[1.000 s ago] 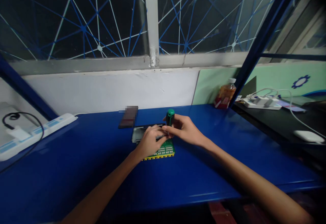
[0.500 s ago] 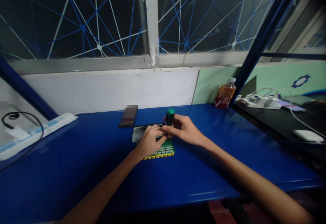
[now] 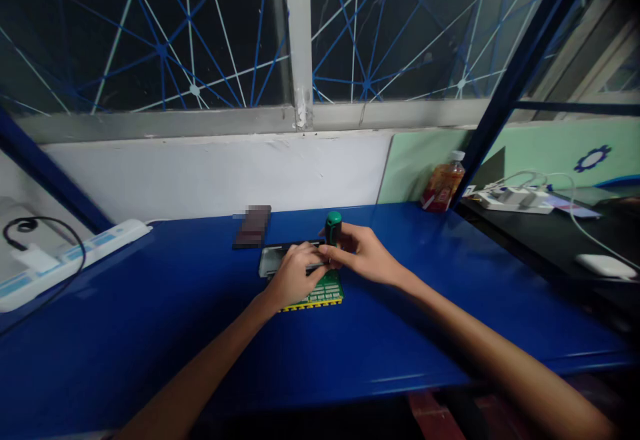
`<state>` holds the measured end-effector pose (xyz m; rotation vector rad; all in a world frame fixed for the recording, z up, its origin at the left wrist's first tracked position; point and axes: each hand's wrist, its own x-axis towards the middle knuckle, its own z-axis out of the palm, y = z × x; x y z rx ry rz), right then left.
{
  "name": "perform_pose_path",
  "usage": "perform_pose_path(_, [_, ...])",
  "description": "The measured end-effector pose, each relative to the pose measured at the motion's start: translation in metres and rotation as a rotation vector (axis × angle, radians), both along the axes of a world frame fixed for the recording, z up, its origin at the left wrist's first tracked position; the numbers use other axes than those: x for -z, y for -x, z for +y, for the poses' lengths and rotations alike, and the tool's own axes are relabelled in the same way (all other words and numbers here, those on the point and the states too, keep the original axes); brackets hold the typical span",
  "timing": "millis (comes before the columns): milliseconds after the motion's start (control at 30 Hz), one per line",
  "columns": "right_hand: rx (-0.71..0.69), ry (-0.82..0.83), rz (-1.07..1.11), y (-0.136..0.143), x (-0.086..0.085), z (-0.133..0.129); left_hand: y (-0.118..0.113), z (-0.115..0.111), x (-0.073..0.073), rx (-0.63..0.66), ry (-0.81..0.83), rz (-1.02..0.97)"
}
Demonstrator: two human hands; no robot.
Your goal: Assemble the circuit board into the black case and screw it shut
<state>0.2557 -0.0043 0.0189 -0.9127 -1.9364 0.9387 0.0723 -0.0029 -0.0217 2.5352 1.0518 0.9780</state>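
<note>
A green circuit board with a yellow toothed edge (image 3: 320,297) lies on the blue table, partly under my hands. Behind it, a grey tray-like part with a dark rim (image 3: 270,261) shows to the left of my fingers. My left hand (image 3: 295,273) rests over the board and that part, its fingertips close to the screwdriver's lower end; what they pinch is too small to make out. My right hand (image 3: 363,253) grips a screwdriver with a green and black handle (image 3: 333,228), which stands upright at the board's back right. The screwdriver's tip is hidden by my fingers.
A dark phone-like slab (image 3: 253,228), partly pixelated, lies behind the board. On the left is a white power strip (image 3: 107,243) with a black cable. A drink bottle (image 3: 444,183) stands at the back right, near a black desk (image 3: 530,240) with chargers and cables.
</note>
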Motion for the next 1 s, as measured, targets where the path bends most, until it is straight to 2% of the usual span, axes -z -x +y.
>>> perform_pose_path(600, [0.012,0.007,-0.001,-0.0001,-0.0049,-0.0025,0.0015,0.0001,0.0016,0.007,0.000,-0.062])
perform_pose_path(1000, [0.013,-0.015,-0.023,-0.0001,-0.0039,-0.0022,0.0014,0.0013,0.0062,0.005,-0.060,-0.078])
